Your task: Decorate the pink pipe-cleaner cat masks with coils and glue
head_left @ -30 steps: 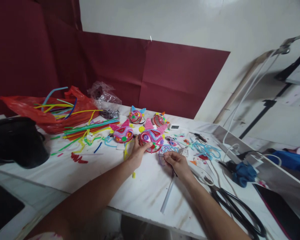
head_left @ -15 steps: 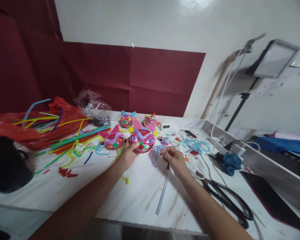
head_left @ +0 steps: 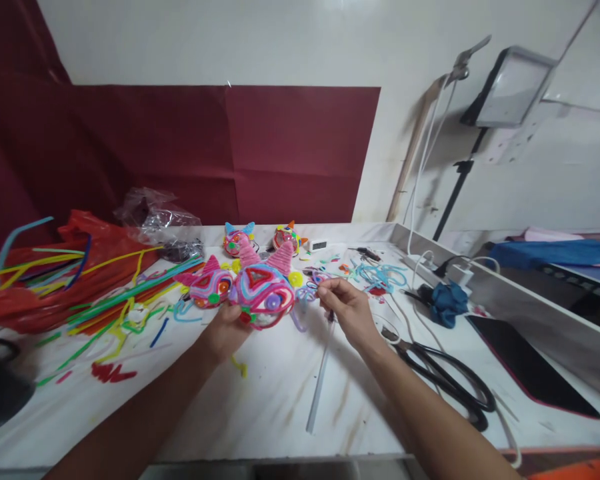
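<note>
White table against maroon paper. Red bag toward back left holds coloured stems; clear bag beside it, dark contents hard to make out. Left hand grips pink cat head above table middle; second cat head partly hidden behind it. Right hand pinched narrow, whatever it holds too small to tell. Scissors toward right edge. Black vessel cut off at left

Left hand, fingers mostly hidden
</note>
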